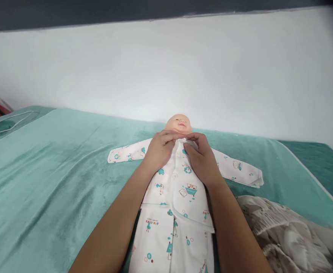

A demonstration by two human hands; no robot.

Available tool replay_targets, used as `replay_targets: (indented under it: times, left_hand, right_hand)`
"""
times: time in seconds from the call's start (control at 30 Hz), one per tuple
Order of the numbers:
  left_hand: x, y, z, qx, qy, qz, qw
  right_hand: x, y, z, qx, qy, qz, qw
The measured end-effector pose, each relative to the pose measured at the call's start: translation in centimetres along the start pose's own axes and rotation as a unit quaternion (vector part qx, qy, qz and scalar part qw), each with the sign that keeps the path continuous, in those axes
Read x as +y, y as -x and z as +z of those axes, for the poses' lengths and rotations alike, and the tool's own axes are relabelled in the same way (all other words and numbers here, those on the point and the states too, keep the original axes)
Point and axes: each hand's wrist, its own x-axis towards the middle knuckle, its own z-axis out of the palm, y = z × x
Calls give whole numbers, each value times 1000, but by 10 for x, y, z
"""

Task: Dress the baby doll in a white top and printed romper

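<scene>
Left hand (158, 149) and right hand (202, 156) apart at the collar (180, 140) of the printed shirt (187, 170), just below the head of the doll (179, 120); grip impossible to tell. Spread on green blanket (69, 163). Probably light, soft, easily creased: best pinched by collar edges.

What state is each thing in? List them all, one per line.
Doll: lying face up, dressed
Shirt: front panels overlapping
Sleeves: stretched out to both sides
Left hand: fingers bent, at collar
Right hand: fingers bent, at collar
Green sheet: spread out, wrinkled
Patterned cloth: crumpled
</scene>
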Motion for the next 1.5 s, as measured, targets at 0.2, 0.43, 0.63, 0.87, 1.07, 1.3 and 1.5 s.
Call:
replay_targets:
  times: [0.2, 0.43, 0.63, 0.87, 1.07, 1.3, 1.5]
  left_hand:
    - [1, -1, -1, -3, 4, 8, 1000]
    - [2, 7, -2, 32, 45, -35, 998]
    - [9, 30, -8, 30, 57, -45, 997]
    - [7, 55, -17, -1, 57, -21, 998]
    - [7, 52, -21, -17, 76, -26, 997]
    - [6, 52, -21, -14, 86, -41, 995]
    - [3, 52, -20, -7, 98, -35, 994]
  right_hand:
    - [3, -2, 1, 4, -4, -24, 1000]
    - [3, 1, 1, 38, -30, -19, 999]
    - [-7, 13, 1, 28, -21, -27, 999]
    - [-14, 50, -1, 9, -46, -39, 998]
    - [-11, 73, -7, -23, -30, -68, 997]
    - [-12, 67, -8, -11, 15, -92, 996]
    - [-10, 64, -9, -28, 32, -118, 992]
